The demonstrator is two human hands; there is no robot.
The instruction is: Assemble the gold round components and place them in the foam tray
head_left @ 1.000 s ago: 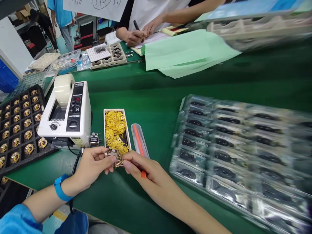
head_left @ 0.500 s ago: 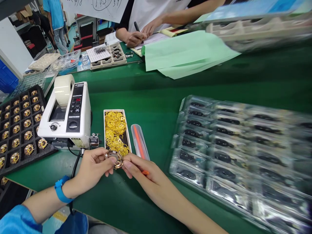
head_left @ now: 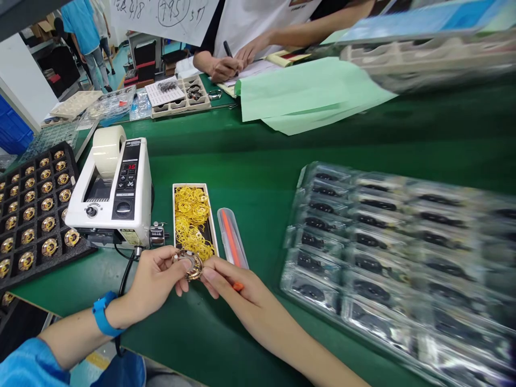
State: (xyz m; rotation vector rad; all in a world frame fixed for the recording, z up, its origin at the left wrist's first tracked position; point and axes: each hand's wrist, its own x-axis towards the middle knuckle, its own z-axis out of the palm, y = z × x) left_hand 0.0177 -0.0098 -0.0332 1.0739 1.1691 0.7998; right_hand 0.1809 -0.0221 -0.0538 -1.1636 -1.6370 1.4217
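Near the front edge of the green table (head_left: 258, 177), both hands meet around a small round gold-coloured watch case (head_left: 187, 265). The left hand (head_left: 155, 282) closes its fingers (head_left: 182, 263) on the left side of the case, thumb laid across the top, while the right hand (head_left: 234, 290) pinches the right side with fingertips drawn together. The case is held just above the table, clear of the cloth, right at the near end of a narrow box of yellow rubber bands (head_left: 192, 220). A blue wristband (head_left: 102, 317) sits on the left wrist.

Just right of the box lies a clear tube with an orange pen (head_left: 231, 239) inside, its near end hidden under the right hand. Left of the box stands a white tape dispenser (head_left: 113, 188) with a roll of pale tape on top and a red number on its panel; a small metal counter (head_left: 157, 235) sits at its front corner. Further left, a black foam tray (head_left: 36, 204) holds rows of gold watch cases. To the right, a wide sheet of clear plastic pouches (head_left: 387, 252) with dark straps inside lies on the table, blurred toward its far edge.

Across the table, another person writes with a pen (head_left: 228, 49) on papers, beside pale green sheets (head_left: 306, 91) and a beige parts tray (head_left: 181, 94).
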